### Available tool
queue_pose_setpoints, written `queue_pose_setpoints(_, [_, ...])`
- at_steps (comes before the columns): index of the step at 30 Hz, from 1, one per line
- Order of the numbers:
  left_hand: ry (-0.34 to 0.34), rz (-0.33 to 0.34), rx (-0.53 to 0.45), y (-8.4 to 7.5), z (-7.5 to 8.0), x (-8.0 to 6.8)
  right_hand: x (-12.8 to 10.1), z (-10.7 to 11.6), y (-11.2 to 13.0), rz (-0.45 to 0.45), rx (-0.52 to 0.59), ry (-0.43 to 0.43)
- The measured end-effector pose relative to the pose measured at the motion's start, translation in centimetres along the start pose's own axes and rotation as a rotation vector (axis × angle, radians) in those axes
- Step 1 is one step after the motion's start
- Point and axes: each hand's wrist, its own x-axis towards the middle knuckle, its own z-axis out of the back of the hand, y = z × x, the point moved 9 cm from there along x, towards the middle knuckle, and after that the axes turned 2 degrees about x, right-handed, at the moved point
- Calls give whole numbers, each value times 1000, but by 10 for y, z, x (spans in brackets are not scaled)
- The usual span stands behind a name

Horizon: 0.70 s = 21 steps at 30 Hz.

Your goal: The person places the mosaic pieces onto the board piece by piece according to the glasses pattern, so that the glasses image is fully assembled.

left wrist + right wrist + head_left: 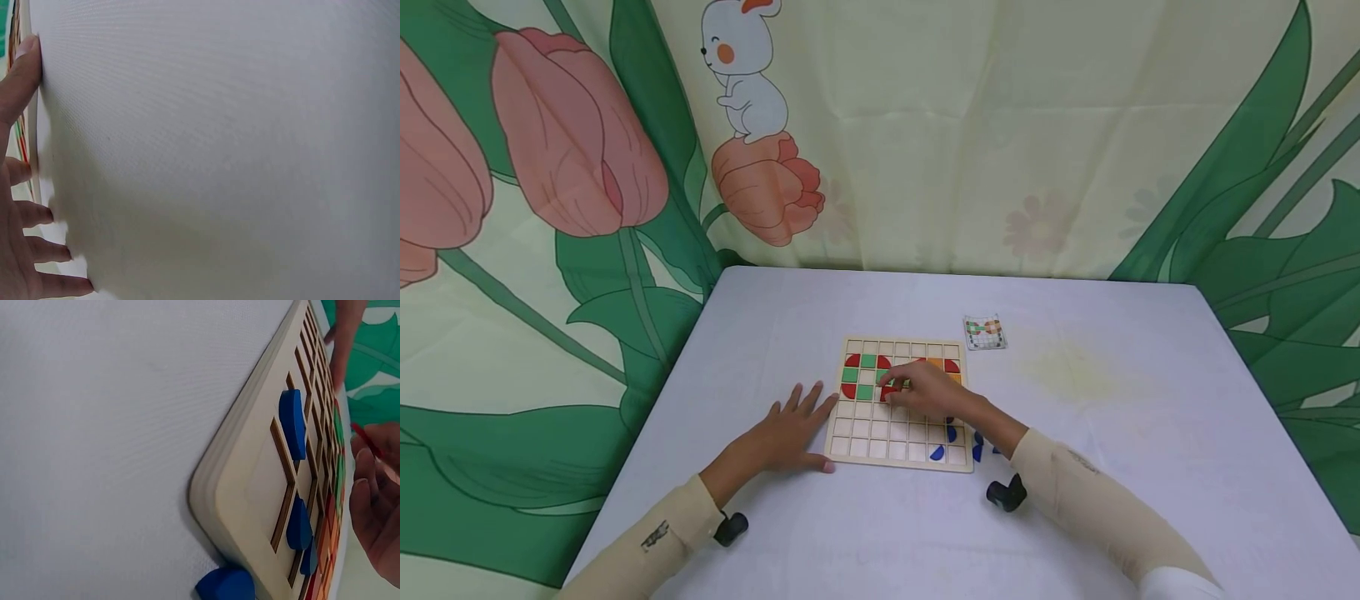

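Observation:
A square wooden grid board [880,454] lies on the table with red, green and orange pieces in its far rows. My left hand [790,435] rests flat on the cloth at the board's left side, fingers spread, the index fingertip and thumb at its edge. Over the middle of the board, my right hand [931,390] pinches a thin red piece [365,439] between thumb and fingers. Below it is a patterned square of green tiles [866,392] and red pieces [849,390]. The fingers partly hide the squares beneath them.
Blue pieces [937,452] lie loose on the board's near right part. More blue pieces [977,446] sit on the cloth just off its right edge. A small printed pattern card [985,332] lies beyond the board's far right corner. White cloth [1120,400] covers the table.

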Motion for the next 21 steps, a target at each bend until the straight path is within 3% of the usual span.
queue_pose_setpoints(8, [-5, -10, -2, -1, 1, 0, 9, -7, -4, -47, 10, -42])
queue_pose_setpoints(21, [-5, -5, 3, -2, 3, -1, 5, -3, -9, -183, -28, -143])
